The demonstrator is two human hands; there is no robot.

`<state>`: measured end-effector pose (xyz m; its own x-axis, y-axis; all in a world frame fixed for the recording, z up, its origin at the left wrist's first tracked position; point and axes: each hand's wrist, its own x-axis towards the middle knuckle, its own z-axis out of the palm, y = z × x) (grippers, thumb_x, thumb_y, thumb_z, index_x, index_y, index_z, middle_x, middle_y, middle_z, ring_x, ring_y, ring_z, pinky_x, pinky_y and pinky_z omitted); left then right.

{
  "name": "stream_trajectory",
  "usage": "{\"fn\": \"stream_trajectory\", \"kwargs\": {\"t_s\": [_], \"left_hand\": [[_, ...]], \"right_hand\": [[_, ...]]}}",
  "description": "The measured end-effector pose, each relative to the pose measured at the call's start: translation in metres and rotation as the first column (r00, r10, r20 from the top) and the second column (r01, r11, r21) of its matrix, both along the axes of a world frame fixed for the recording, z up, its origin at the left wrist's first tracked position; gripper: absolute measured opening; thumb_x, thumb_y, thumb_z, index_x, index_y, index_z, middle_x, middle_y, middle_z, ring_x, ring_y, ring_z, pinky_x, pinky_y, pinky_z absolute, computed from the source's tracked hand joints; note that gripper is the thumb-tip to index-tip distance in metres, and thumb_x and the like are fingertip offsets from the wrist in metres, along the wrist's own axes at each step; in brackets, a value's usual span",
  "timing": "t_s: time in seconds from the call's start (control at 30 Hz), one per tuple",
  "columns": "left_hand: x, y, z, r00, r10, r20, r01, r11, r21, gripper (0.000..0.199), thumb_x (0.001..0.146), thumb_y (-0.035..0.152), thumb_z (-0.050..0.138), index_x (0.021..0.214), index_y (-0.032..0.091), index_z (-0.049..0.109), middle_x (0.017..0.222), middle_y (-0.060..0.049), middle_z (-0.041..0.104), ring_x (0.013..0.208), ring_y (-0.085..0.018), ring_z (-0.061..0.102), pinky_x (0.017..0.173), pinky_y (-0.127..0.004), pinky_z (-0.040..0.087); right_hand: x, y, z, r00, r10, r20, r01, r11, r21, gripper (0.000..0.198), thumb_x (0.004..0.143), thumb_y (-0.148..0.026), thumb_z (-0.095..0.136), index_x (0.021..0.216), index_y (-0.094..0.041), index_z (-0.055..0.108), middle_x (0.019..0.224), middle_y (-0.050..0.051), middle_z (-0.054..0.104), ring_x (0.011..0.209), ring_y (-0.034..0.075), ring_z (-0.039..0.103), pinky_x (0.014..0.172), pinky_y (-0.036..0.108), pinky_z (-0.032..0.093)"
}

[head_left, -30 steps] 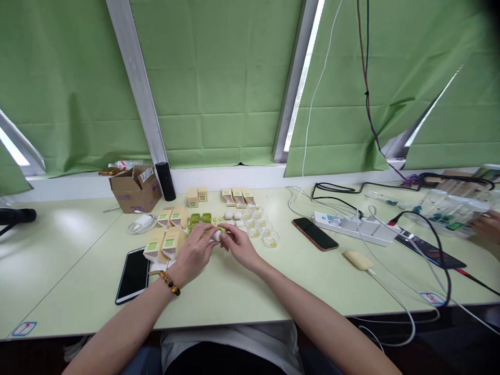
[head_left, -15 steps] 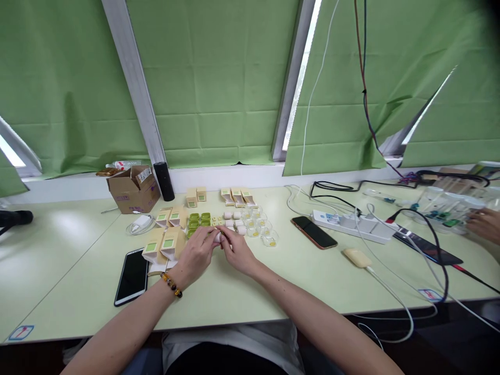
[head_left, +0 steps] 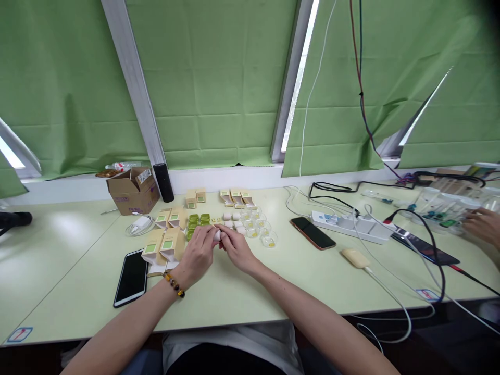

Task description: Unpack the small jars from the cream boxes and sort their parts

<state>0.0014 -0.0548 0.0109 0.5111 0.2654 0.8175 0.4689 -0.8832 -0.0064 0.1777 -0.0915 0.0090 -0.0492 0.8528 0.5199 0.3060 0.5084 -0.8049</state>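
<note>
My left hand point(head_left: 198, 255) and my right hand point(head_left: 238, 251) meet over the middle of the table, fingertips closed together on a small white cylindrical piece point(head_left: 217, 236). Its far side is covered by my fingers. Just beyond my left hand stand several green square cups point(head_left: 192, 225) in rows. Tiny yellow-green pieces point(head_left: 215, 221) lie between those cups and a group of pale pinkish-white cylinders point(head_left: 227, 216). Right of the cylinders are clear plastic cups point(head_left: 269, 239), some with a yellow spot inside. Open beige cartons with green labels point(head_left: 174, 245) stand left of my left hand.
A black phone point(head_left: 130, 278) lies at left, another phone point(head_left: 312, 233) at right. More cartons point(head_left: 236, 198) and a cardboard box point(head_left: 133, 192) stand at the back. A power strip point(head_left: 351, 226) and loose cables cover the right side, where another person's hand point(head_left: 482, 224) touches clear containers.
My fingers have shifted slightly around the white piece, and my left wrist has turned a little. The view has moved slightly.
</note>
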Motion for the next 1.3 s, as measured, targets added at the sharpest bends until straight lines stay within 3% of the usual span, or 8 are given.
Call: {"fn": "stream_trajectory", "kwargs": {"t_s": [0.17,0.33,0.63,0.8,0.93,1.0,1.1,1.3], "left_hand": [[-0.006,0.002,0.003,0.979,-0.1,0.18,0.141,0.963,-0.231,0.035,0.102,0.017,0.052,0.137,0.021,0.057,0.124,-0.014,0.063,0.118,-0.026,0.061,0.101,-0.047,0.056],[0.0,0.001,0.006,0.9,-0.127,0.417,0.335,0.815,-0.473,0.024,0.102,0.028,0.057,0.124,0.022,0.064,0.123,-0.013,0.063,0.114,-0.024,0.064,0.094,-0.04,0.06],[0.01,0.0,0.004,0.781,-0.037,0.624,0.518,0.597,-0.613,0.031,0.096,0.041,0.068,0.118,0.019,0.068,0.118,-0.012,0.069,0.113,-0.024,0.066,0.099,-0.039,0.057],[0.014,0.0,0.001,0.718,0.012,0.696,0.574,0.554,-0.603,0.037,0.093,0.044,0.073,0.118,0.018,0.068,0.119,-0.013,0.071,0.113,-0.024,0.067,0.099,-0.038,0.056],[0.003,0.012,0.004,0.592,0.132,0.795,0.63,0.539,-0.559,0.04,0.092,0.043,0.075,0.123,0.019,0.066,0.121,-0.011,0.072,0.11,-0.022,0.07,0.101,-0.037,0.056],[-0.005,0.023,0.007,0.475,0.178,0.862,0.732,0.463,-0.499,0.035,0.092,0.041,0.075,0.119,0.019,0.067,0.121,-0.01,0.072,0.109,-0.02,0.071,0.106,-0.039,0.055],[-0.013,0.036,0.01,0.335,0.226,0.915,0.877,0.279,-0.39,0.023,0.091,0.034,0.078,0.102,0.016,0.069,0.112,-0.01,0.074,0.107,-0.021,0.073,0.111,-0.043,0.054],[-0.012,0.034,0.012,0.306,0.235,0.923,0.932,0.123,-0.34,0.014,0.095,0.024,0.071,0.106,0.016,0.068,0.115,-0.013,0.075,0.113,-0.024,0.073,0.112,-0.048,0.055]], "right_hand": [[0.007,-0.003,0.006,0.995,0.085,0.05,-0.091,0.988,0.127,0.049,0.092,-0.03,0.07,0.14,-0.026,0.06,0.132,0.011,0.065,0.082,0.016,0.061,0.076,0.034,0.056],[0.003,-0.001,0.005,1.0,0.002,0.013,-0.003,0.995,0.102,0.041,0.093,-0.031,0.07,0.133,-0.024,0.064,0.113,0.008,0.07,0.077,0.016,0.059,0.069,0.032,0.052],[-0.004,-0.004,0.006,0.991,-0.029,-0.128,0.038,0.997,0.062,0.036,0.093,-0.038,0.071,0.126,-0.024,0.067,0.118,0.009,0.068,0.094,0.019,0.066,0.08,0.034,0.06],[-0.008,-0.003,0.003,0.982,-0.006,-0.186,0.02,0.997,0.077,0.039,0.094,-0.043,0.071,0.128,-0.023,0.066,0.121,0.011,0.065,0.104,0.023,0.066,0.079,0.035,0.064],[0.003,-0.001,0.006,0.955,-0.04,-0.295,0.056,0.997,0.045,0.047,0.095,-0.052,0.067,0.129,-0.021,0.064,0.119,0.013,0.066,0.091,0.022,0.068,0.07,0.035,0.065],[0.012,0.001,0.009,0.937,-0.052,-0.347,0.06,0.998,0.01,0.049,0.094,-0.056,0.066,0.128,-0.021,0.063,0.112,0.01,0.069,0.081,0.019,0.068,0.073,0.037,0.065],[0.019,0.004,0.011,0.913,-0.068,-0.403,0.071,0.997,-0.008,0.048,0.093,-0.058,0.066,0.123,-0.021,0.064,0.107,0.008,0.071,0.072,0.016,0.066,0.072,0.038,0.064],[0.006,0.008,-0.005,0.942,-0.019,-0.336,-0.009,0.997,-0.081,0.051,0.09,-0.057,0.07,0.124,-0.019,0.068,0.111,0.011,0.073,0.081,0.019,0.068,0.065,0.033,0.061]]}}
